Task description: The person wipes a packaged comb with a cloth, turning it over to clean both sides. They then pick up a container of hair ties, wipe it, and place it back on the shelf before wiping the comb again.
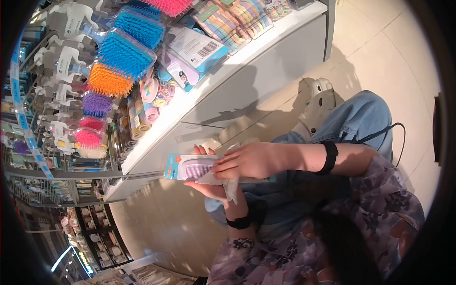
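A lilac comb (198, 169) lies in a clear pack with a blue card end (171, 166). My left hand (212, 191) supports this packaged comb from beneath, its fingertips showing along the far edge and its thumb along the near edge. Over the pack lies my right hand (247, 161), fingers together, pressing a crumpled white tissue (231, 189) against the wrapping. Part of the pack is hidden under the right hand and the tissue.
Paddle brushes with blue bristles (126, 53) and orange bristles (110, 80) hang from the rack beside other coloured brushes. Packs of hair ties (223, 23) and a carded item (197, 50) sit on the white shelf (178, 107). A white shoe (316, 102) rests on the tiled floor.
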`<state>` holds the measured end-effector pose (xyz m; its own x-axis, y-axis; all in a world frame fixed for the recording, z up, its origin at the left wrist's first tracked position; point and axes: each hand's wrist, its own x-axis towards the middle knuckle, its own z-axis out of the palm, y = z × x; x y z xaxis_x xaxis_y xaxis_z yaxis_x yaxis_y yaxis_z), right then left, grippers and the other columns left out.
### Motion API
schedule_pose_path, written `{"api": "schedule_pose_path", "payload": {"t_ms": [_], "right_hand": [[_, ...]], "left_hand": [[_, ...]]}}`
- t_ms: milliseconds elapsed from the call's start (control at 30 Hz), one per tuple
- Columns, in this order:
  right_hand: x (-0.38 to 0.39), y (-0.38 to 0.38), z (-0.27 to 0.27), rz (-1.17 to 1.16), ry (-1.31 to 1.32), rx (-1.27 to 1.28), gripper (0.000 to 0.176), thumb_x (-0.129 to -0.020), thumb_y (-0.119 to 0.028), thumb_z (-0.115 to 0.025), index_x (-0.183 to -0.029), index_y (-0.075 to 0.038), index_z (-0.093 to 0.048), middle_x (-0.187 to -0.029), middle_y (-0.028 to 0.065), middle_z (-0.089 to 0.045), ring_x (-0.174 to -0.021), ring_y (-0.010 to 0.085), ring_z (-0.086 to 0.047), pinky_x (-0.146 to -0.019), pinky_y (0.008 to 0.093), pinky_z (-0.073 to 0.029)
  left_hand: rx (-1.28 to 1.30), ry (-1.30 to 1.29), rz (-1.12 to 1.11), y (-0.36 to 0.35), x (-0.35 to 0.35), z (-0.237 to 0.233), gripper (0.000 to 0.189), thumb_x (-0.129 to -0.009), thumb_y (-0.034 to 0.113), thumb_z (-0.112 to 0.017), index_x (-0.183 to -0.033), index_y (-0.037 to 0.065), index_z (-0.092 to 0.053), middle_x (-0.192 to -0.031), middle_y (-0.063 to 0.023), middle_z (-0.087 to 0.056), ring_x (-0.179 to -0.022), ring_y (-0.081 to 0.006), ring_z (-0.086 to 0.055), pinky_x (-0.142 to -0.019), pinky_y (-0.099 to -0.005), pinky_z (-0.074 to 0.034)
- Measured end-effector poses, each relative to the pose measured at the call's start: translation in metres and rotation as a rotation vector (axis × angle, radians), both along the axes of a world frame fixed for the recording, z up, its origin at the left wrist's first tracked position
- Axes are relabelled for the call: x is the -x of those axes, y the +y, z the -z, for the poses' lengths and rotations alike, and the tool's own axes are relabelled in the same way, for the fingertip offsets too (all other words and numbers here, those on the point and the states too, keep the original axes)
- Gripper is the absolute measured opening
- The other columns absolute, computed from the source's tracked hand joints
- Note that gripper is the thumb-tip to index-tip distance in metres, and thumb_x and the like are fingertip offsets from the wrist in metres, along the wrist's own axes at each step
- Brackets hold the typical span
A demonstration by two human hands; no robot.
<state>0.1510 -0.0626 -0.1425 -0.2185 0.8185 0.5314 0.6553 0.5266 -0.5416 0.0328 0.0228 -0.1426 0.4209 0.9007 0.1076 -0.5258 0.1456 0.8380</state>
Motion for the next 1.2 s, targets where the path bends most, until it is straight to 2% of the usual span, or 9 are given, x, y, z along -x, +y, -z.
{"api": "schedule_pose_path", "payload": {"t_ms": [233, 333, 400, 533, 600, 833, 1033, 1100, 1200], "right_hand": [[0.002, -0.001, -0.004, 0.045, 0.047, -0.109, 0.035, -0.084, -0.018, -0.042, -0.118, -0.009, -0.05, -0.127, 0.0074, -0.046, -0.118, 0.0234, -0.042, -0.101, 0.0335, -0.031], [0.003, -0.001, -0.005, 0.079, 0.076, -0.136, 0.035, -0.084, -0.018, -0.044, -0.118, -0.009, -0.05, -0.127, 0.0078, -0.045, -0.119, 0.0235, -0.042, -0.1, 0.0335, -0.032], [0.003, 0.0, -0.004, 0.077, 0.073, -0.171, 0.037, -0.083, -0.018, -0.046, -0.118, -0.009, -0.049, -0.127, 0.0081, -0.045, -0.119, 0.0234, -0.042, -0.1, 0.0337, -0.032], [0.003, -0.003, -0.004, 0.028, 0.06, -0.046, 0.042, -0.083, -0.019, -0.047, -0.124, -0.009, -0.045, -0.131, 0.0068, -0.041, -0.121, 0.022, -0.039, -0.102, 0.0343, -0.03], [0.003, -0.003, -0.002, 0.026, 0.044, -0.002, 0.045, -0.082, -0.02, -0.049, -0.125, -0.008, -0.043, -0.133, 0.0068, -0.039, -0.12, 0.0245, -0.04, -0.101, 0.0358, -0.031], [0.002, -0.008, -0.003, 0.126, 0.104, 0.051, 0.051, -0.081, -0.018, -0.051, -0.129, -0.007, -0.036, -0.131, 0.0151, -0.038, -0.117, 0.0306, -0.042, -0.098, 0.0375, -0.033], [0.0, -0.013, -0.014, 0.254, 0.073, 0.227, 0.05, -0.075, -0.012, -0.055, -0.121, -0.004, -0.038, -0.095, 0.0165, -0.056, -0.091, 0.0302, -0.054, -0.078, 0.039, -0.043], [0.0, -0.013, -0.016, 0.335, 0.147, 0.138, 0.035, -0.074, -0.012, -0.056, -0.105, -0.001, -0.043, -0.082, 0.0139, -0.058, -0.08, 0.0298, -0.058, -0.065, 0.0375, -0.046], [-0.002, -0.011, -0.02, 0.374, 0.104, 0.056, 0.023, -0.073, -0.012, -0.056, -0.089, -0.002, -0.043, -0.071, 0.0113, -0.058, -0.069, 0.0297, -0.059, -0.056, 0.0371, -0.046]], "left_hand": [[0.113, -0.205, 0.075, -0.003, -0.004, -0.001, 0.08, -0.084, 0.062, -0.027, -0.133, -0.001, -0.021, -0.134, -0.0186, -0.031, -0.124, -0.0281, -0.032, -0.104, -0.0375, -0.027], [0.14, -0.472, 0.361, -0.001, -0.003, -0.001, 0.078, -0.085, 0.061, -0.027, -0.133, 0.0, -0.02, -0.135, -0.0186, -0.029, -0.124, -0.0279, -0.031, -0.105, -0.0379, -0.027], [0.091, -0.192, 0.092, -0.006, -0.007, -0.005, 0.086, -0.081, 0.065, -0.033, -0.133, -0.002, -0.019, -0.132, -0.014, -0.034, -0.12, -0.0246, -0.036, -0.103, -0.0363, -0.028], [0.027, -0.123, 0.069, -0.006, -0.005, -0.009, 0.085, -0.082, 0.065, -0.03, -0.133, -0.001, -0.019, -0.131, -0.0138, -0.035, -0.121, -0.0246, -0.035, -0.103, -0.0368, -0.028], [-0.012, -0.069, -0.169, -0.007, -0.005, -0.01, 0.083, -0.083, 0.064, -0.028, -0.133, -0.002, -0.023, -0.131, -0.0135, -0.036, -0.121, -0.0244, -0.035, -0.103, -0.0366, -0.027], [-0.148, -0.237, -0.198, -0.007, -0.004, -0.018, 0.078, -0.086, 0.06, -0.024, -0.131, -0.004, -0.027, -0.131, -0.0157, -0.037, -0.12, -0.0251, -0.036, -0.104, -0.0368, -0.026], [-0.165, -0.256, -0.167, -0.01, -0.004, -0.019, 0.081, -0.083, 0.064, -0.025, -0.131, -0.001, -0.026, -0.125, -0.0132, -0.04, -0.114, -0.0254, -0.039, -0.099, -0.0397, -0.03], [-0.223, -0.323, 0.115, -0.009, -0.002, -0.019, 0.078, -0.084, 0.063, -0.021, -0.134, 0.003, -0.024, -0.133, -0.0116, -0.035, -0.121, -0.0264, -0.035, -0.102, -0.0423, -0.028], [-0.24, -0.211, -0.127, -0.026, -0.014, -0.03, 0.074, -0.086, 0.06, -0.022, -0.135, 0.004, -0.023, -0.133, -0.0111, -0.035, -0.122, -0.0261, -0.033, -0.1, -0.0428, -0.028]]}}
